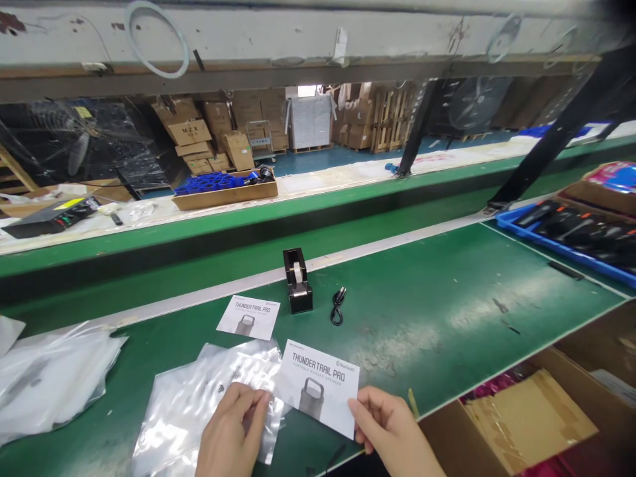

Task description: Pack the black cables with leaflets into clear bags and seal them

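My right hand (380, 421) pinches the right edge of a white printed leaflet (322, 391) that reads "THUNDERTRAIL PRO" and pictures a speaker. Thumb and fingers of my left hand (236, 424) are pressed together at the edge of a clear plastic bag (271, 417), just left of the leaflet. Beneath that hand, several clear bags (173, 404) lie in a loose pile. Behind them a second leaflet (248, 318) of the same print rests flat. A black tape dispenser (298, 285) stands farther back, and a short coiled black cable (338, 306) lies to its right.
More white plastic bags (50, 384) lie at the left. A blue tray (586, 245) of dark items sits at the far right. Below the table's right edge is an open cardboard box (536, 417). A carton with blue parts (226, 192) stands on the ledge behind.
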The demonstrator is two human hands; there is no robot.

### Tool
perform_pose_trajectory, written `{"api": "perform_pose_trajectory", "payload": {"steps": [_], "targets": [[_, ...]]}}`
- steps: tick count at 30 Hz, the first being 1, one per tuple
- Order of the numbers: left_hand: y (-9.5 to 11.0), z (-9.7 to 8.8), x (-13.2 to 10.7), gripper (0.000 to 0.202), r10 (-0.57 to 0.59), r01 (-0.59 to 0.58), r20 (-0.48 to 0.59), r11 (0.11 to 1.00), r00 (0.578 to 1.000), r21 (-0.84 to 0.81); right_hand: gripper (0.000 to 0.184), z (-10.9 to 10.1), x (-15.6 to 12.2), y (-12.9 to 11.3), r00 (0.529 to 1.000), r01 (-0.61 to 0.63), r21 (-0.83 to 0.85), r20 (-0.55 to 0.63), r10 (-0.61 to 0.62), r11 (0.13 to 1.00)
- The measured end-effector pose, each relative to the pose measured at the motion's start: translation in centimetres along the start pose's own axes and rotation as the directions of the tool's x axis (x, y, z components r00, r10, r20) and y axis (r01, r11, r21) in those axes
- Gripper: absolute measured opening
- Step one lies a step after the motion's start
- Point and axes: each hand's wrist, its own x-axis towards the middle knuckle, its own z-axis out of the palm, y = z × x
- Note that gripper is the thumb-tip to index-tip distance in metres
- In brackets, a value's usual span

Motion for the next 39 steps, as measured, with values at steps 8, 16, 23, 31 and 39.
{"api": "perform_pose_trajectory", "payload": {"steps": [8, 16, 23, 31, 39], "targets": [[-0.6, 0.6, 0.0, 0.023, -0.054, 0.054, -0.028, 0.999, 0.998, -0.007, 0.033, -0.4, -0.5, 0.7, 1.0, 0.004, -0.12, -0.016, -0.006, 0.993], [-0.2, 0.7, 0.1, 0.029, -0.001, -0.002, 0.027, 0.996, 1.0, 0.092, 0.031, -1.5, -0.9, 0.4, 1.0, -0.015, -0.096, -0.002, 0.015, 0.995], [0.0, 0.8, -0.4, 0.033, 0.021, -0.022, 0.005, 0.997, 1.0, 0.074, 0.032, -0.8, -1.5, 0.0, 0.999, -0.012, 0.022, -0.043, 0.013, 1.0], [0.5, 1.2, -0.7, 0.03, 0.038, -0.037, -0.065, 0.999, 0.997, 0.026, 0.031, -0.3, -1.6, 0.6, 0.999, -0.048, -0.038, -0.011, 0.048, 0.998], [-1.1, 3.0, -0.8, 0.024, 0.277, -0.265, -0.137, 0.959, 0.951, 0.103, 0.028, 0.1, -1.4, 1.5, 0.966, -0.199, -0.117, 0.143, 0.214, 0.973]]}}
